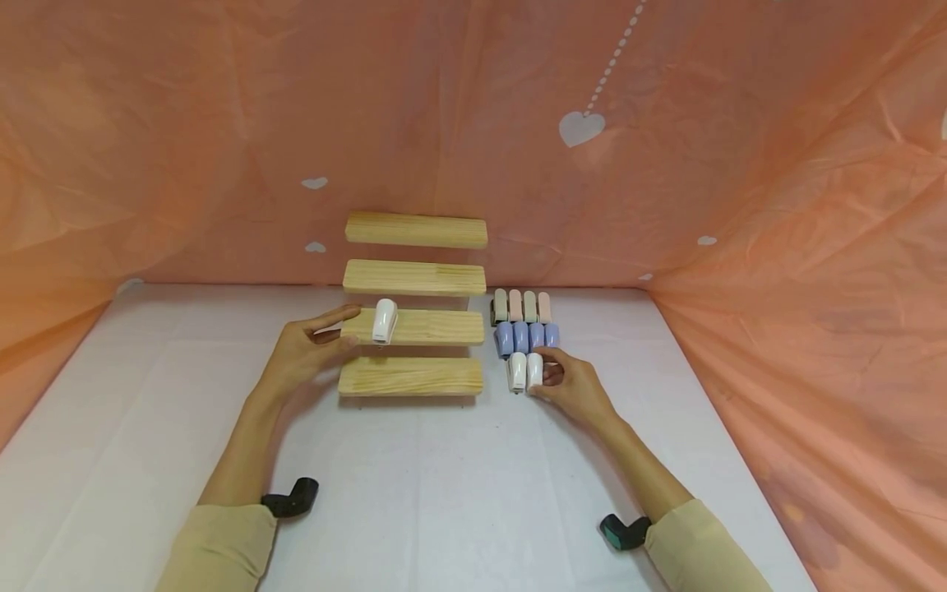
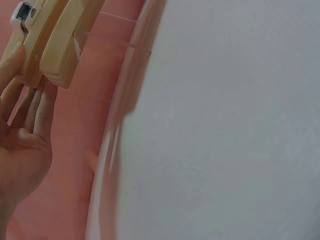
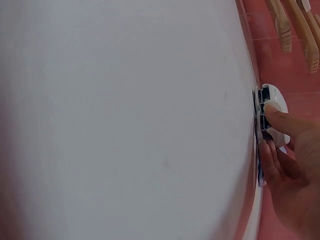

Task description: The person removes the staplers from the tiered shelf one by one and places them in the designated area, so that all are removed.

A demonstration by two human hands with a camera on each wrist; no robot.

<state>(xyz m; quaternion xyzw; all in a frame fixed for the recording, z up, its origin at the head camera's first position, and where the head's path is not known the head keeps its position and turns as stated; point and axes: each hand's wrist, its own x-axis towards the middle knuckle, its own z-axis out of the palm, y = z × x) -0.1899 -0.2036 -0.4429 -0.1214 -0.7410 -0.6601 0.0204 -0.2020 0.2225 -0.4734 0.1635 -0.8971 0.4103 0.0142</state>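
Note:
My left hand (image 1: 305, 349) holds the left end of the second-lowest board (image 1: 436, 327) of a tiered wooden rack. In the left wrist view its thumb lies at the board's front, with the fingers behind. A small white stapler (image 1: 384, 321) stands near that end of the board. To the right of the rack, my right hand (image 1: 573, 385) pinches a white mini stapler (image 1: 535, 372) between thumb and fingers. Another white stapler (image 1: 517, 372) stands beside it on the left. The right wrist view shows the thumb on the white stapler's near end.
Behind the white staplers are a row of blue-violet staplers (image 1: 521, 338) and a row of green (image 1: 501, 305) and pink (image 1: 544, 307) ones. The rack's other boards (image 1: 414, 278) rise towards the back. White cloth (image 1: 459, 493) covers the table; an orange curtain (image 1: 444, 107) hangs behind.

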